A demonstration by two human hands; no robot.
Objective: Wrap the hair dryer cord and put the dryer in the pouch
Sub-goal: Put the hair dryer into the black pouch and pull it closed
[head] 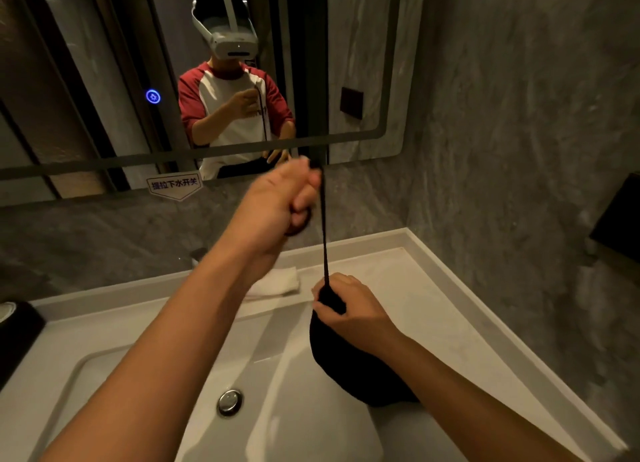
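The pouch (349, 361) hangs over the sink (138, 375), black and soft, bulging at the bottom as if the dryer is already inside; the dryer itself is not visible, so that is a guess. The right hand (349, 309) is closed around the gathered neck of the pouch, pinching the fabric where it bunches. From that neck 1 thin black drawstring (325, 240) runs straight up, taut, to the left hand (284, 198), which is raised in front of the mirror (104, 80) and fisted on the string's upper end. The step looks like cinching the pouch shut, near the end of the task.

The cloth should be limp and light, with whatever weight there is sitting low in the sag. The string is thin and likely slippery, so a full fist or a turn round a finger holds better than fingertips. The neck is the right place to hold: it carries the load and gives the pull something to work against. A jerk could snap or fray the string.

A folded white cloth (277, 281) lies on the desk (415, 281) behind the sink.
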